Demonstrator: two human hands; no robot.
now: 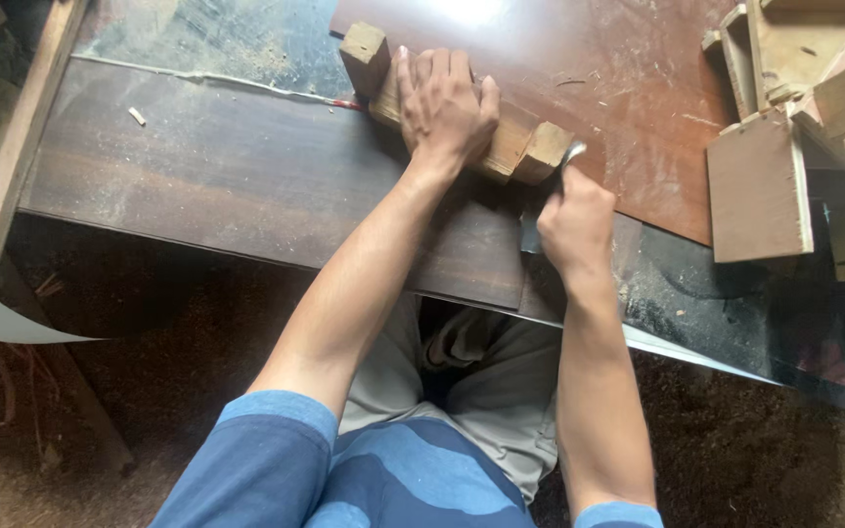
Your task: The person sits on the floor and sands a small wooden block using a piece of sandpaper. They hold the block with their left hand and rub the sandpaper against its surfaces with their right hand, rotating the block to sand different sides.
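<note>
Left hand (445, 103) is being pressed flat, fingers spread, on a wood block (515, 147) | right hand (573, 223) is being closed round a metal tool (569, 156), tip at the block's right end | block is lying on a brown board (618, 88), uncut as far as seen | dark tabletop (207, 176) dusted with shavings | both arms are being held extended, forward.

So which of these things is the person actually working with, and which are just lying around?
In use:
- pale wooden piece with block ends, pressed down by the left hand
- metal tool, gripped in the right hand
- reddish-brown board beneath

Lying about:
- small square plywood panel
- open wooden box frames
- long wooden strip
</note>
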